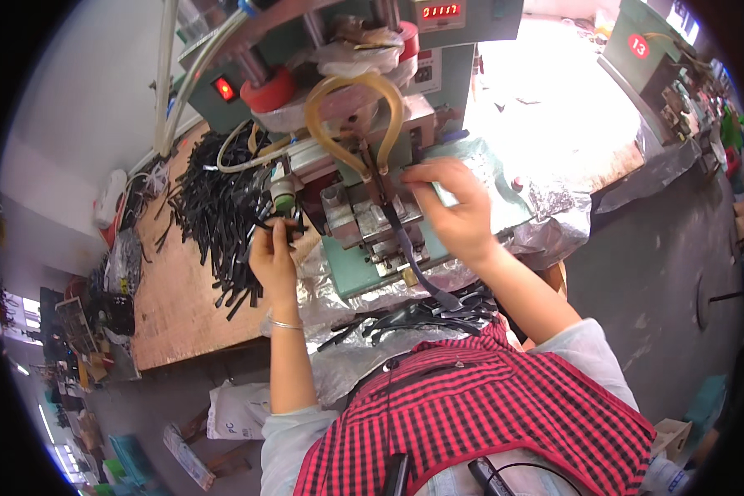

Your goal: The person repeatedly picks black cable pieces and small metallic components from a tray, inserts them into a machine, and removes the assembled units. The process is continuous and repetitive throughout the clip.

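My left hand (273, 258) is pinched around a few black strips (266, 225), right at the edge of the big pile (211, 207) on the wooden bench (174, 322). My right hand (455, 211) rests curled on the machine's jig (372, 219), fingertips on a strip (405, 240) lying along it, its end hanging off the front edge. Room's tight between hands; open floor (661, 248) to the right.

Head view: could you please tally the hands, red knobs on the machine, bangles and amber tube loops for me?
Hands: 2, left and right
Red knobs: 2, and
Bangle: 1
Amber tube loop: 1
Total: 6
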`<move>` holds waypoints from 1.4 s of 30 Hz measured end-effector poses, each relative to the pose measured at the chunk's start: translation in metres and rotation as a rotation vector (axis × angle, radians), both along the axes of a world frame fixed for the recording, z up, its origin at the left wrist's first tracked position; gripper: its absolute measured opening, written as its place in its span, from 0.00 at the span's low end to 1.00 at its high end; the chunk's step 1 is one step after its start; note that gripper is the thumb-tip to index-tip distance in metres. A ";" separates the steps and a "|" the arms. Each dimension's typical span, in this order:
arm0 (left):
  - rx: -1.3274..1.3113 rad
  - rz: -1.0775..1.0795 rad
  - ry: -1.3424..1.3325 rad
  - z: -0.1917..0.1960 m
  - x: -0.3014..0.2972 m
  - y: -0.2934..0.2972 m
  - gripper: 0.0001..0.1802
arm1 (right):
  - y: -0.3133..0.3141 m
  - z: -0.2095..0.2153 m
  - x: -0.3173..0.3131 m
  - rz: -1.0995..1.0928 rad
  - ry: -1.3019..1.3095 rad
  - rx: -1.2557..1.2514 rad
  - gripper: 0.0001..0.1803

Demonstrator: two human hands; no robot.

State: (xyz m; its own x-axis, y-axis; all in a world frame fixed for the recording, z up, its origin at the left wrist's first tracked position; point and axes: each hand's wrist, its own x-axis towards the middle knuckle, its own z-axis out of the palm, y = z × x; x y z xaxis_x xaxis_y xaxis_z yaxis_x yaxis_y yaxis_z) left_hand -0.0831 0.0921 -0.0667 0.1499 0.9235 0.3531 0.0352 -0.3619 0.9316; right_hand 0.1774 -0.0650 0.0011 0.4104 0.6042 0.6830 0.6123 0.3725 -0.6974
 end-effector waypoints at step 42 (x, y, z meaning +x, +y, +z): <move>0.828 -0.256 0.305 0.055 0.066 -0.132 0.24 | -0.030 -0.084 0.066 -0.458 -0.426 -0.515 0.07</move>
